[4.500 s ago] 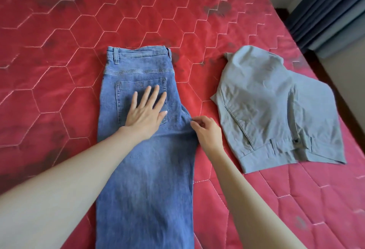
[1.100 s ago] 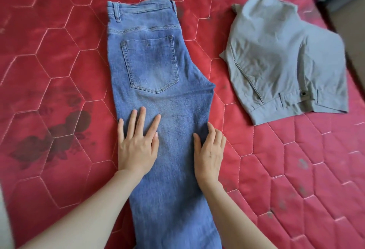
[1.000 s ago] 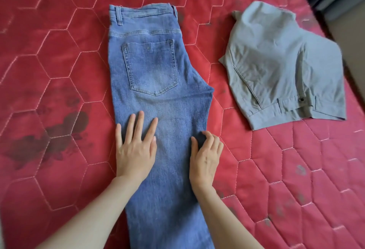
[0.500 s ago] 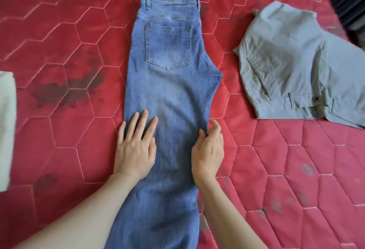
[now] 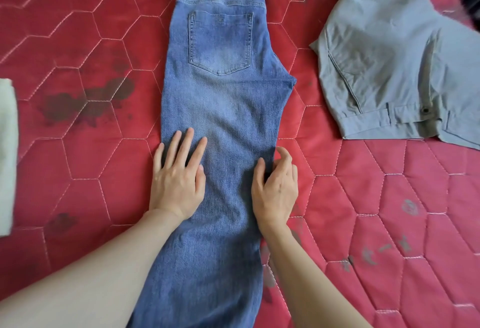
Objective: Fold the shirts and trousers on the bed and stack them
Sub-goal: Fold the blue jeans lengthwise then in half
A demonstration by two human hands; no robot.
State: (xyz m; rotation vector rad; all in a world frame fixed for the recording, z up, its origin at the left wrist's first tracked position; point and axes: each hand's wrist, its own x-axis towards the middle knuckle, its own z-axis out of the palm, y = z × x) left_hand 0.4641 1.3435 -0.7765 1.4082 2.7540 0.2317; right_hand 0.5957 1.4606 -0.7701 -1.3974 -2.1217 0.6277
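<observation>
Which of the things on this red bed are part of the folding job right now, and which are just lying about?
In the job:
- blue denim jeans, laid flat lengthwise
- left hand, flat on the jeans
- right hand, fingers curled at the jeans' right edge
- folded grey trousers, set apart on the right

Lying about:
- pale cloth at the left edge
- red quilted bed cover

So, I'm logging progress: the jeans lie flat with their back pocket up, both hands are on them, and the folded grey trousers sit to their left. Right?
Not quite. In the head view the folded grey trousers sit to the right of the jeans, not the left. The rest holds: back pocket up, left hand and right hand on the denim.
</observation>
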